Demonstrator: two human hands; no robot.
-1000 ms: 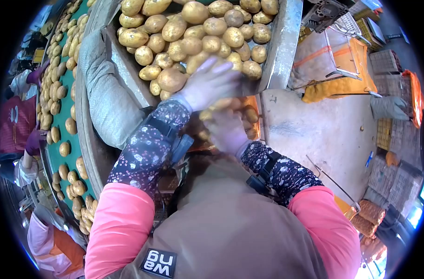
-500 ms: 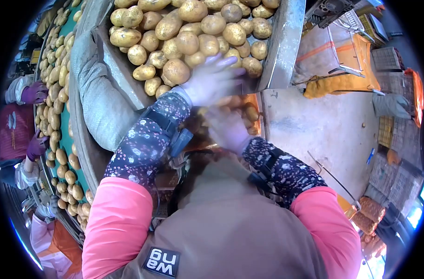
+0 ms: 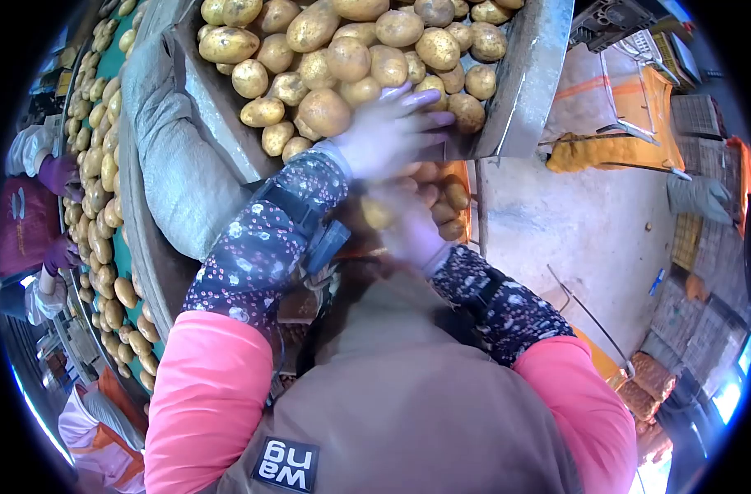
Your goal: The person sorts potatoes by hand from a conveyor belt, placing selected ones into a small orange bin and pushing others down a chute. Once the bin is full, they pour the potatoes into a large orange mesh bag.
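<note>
Left hand (image 3: pixel 392 132), fingers spread, lies flat on the potatoes (image 3: pixel 342 62) at the chute (image 3: pixel 527 82) mouth. Right hand (image 3: pixel 408 224) is blurred, grip untellable, over the orange sack (image 3: pixel 468 216). Potatoes likely firm, weighty, dusty; best cupped round the middle.

Lit brightly and evenly by daylight, seemingly from above. Near washed out on the floor (image 3: pixel 573 214); soft-shadowed between the potatoes (image 3: pixel 351 58). Smeared by motion at left grip (image 3: pixel 392 136) and right grip (image 3: pixel 410 224), fingers (image 3: pixel 425 99) indistinct. Sharp on sleeves (image 3: pixel 260 247) and jacket (image 3: pixel 408 395). Heavily bent by fisheye toward the rim; cut off by a black circular vignette with blue fringing at the lower edges.
</note>
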